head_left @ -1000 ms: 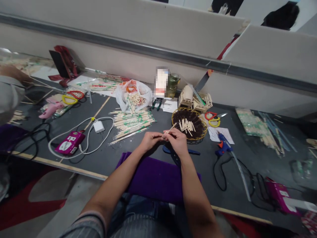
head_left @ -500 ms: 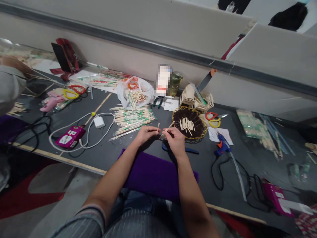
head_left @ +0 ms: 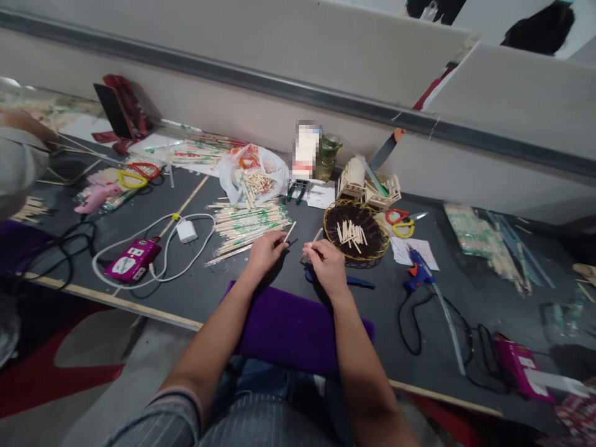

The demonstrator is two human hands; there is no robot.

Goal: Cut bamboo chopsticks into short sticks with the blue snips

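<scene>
A: What changed since half a second back?

B: The hands have parted. Then the two stick ends nearly met between the fingers. Now there is a clear gap, and the left hand (head_left: pixel 265 251) has drifted left toward the chopstick bundle (head_left: pixel 249 223).

A: Grip, each side?

B: The left grip is pinched closed on a short stick (head_left: pixel 290 231), whose free end points up and away to the right. The right hand (head_left: pixel 328 267) has thumb and fingers closed on a longer stick (head_left: pixel 315 238), slanted the same way. The sticks are apart, not touching.

A: Look of the sticks?

B: Pale bare wood, thin, straight. The ends are too small to read.

A: Where on the desk (head_left: pixel 209 285)?

B: Held just above it, about mid-length and a little in from the front edge, beyond a purple cloth (head_left: pixel 288 323) that hangs over that edge.

A: Surroundings?

B: A wire basket (head_left: pixel 384 239) lies just beyond the right hand, with cut stick pieces (head_left: pixel 351 234) lying in it. A blue-handled cutter (head_left: pixel 358 283) lies flat, partly hidden under the right hand. A blue glue gun (head_left: pixel 419 273) sits to the right with its cord trailing toward the front edge. Red-and-yellow scissors (head_left: pixel 399 223) lie beside the basket. Toward the back edge are a plastic bag (head_left: pixel 254 177) of sticks and small stick models (head_left: pixel 367 186). Toward the left are a white charger (head_left: pixel 187 231) and a pink power strip (head_left: pixel 133 261).

A: Anyone else?

B: A grey sleeve (head_left: pixel 13 167) at the far left end, well apart from both hands.
</scene>
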